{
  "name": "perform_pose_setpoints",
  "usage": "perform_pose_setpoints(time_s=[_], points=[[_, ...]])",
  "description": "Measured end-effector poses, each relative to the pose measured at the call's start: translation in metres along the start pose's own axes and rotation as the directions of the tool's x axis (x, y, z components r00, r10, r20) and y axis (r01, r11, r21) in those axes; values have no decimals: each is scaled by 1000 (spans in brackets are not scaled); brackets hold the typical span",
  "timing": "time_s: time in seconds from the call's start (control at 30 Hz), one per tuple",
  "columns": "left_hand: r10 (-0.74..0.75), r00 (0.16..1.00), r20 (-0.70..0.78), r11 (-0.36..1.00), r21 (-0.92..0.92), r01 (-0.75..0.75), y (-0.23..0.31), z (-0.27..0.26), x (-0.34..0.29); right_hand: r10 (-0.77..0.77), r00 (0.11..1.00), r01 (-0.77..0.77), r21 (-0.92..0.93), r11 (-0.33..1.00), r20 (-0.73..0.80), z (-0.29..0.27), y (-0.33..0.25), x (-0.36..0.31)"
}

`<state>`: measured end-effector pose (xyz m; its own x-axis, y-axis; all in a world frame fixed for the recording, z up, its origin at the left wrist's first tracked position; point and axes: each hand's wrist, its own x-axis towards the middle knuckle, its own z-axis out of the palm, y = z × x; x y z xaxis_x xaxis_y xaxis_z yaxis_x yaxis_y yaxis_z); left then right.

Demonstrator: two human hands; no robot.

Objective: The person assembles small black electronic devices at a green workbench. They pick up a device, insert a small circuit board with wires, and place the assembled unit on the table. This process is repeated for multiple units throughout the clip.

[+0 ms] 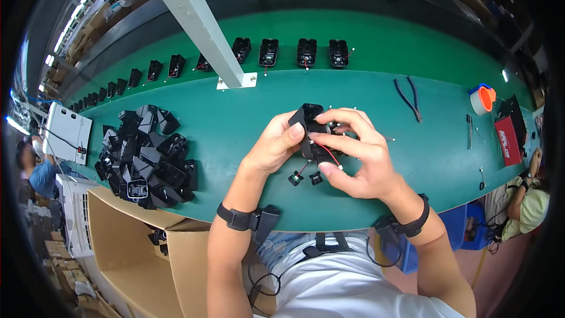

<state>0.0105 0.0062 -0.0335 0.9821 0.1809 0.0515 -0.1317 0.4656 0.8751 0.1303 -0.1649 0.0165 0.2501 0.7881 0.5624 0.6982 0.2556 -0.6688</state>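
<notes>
A black plastic housing (306, 119) is held over the near middle of the bench, tilted, its hollow side partly hidden by fingers. My left hand (276, 144) grips it from the left, thumb pressed on its side. My right hand (365, 156) is closed about its right side, fingertips reaching to the inside. A thin red wire (327, 151) curves from the housing beneath my right fingers. Just below the hands lie small black parts with light details (295, 178). More small parts sit behind my right fingers, mostly covered.
A heap of black housings (147, 156) stands left, beside a white box (67, 132). Wired housings (306, 53) line the green strip beyond the grey post (200, 23). Pliers (409, 99), an orange-and-white cup (484, 99) and a red box (509, 138) are right. A cardboard carton (132, 253) is below left.
</notes>
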Motion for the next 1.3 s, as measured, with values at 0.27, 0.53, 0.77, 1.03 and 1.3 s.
perform_pose_setpoints(time_s=[0.27,0.53,0.77,1.03,1.3], points=[[6,1000,0,975,222,-6,2,5,4,154,985,-169,255,952,80,5,18,-5],[10,999,-50,923,385,10,13,5,2,357,910,-386,739,552,210,4,18,-7],[19,997,-76,919,394,13,13,3,-2,410,869,-443,804,396,276,7,23,-11],[373,890,-260,20,962,273,52,-17,-28,292,955,-288,-81,954,43,-21,44,17],[418,656,-628,-307,582,753,132,-73,-116,261,958,-111,-681,724,122,-79,136,69]])
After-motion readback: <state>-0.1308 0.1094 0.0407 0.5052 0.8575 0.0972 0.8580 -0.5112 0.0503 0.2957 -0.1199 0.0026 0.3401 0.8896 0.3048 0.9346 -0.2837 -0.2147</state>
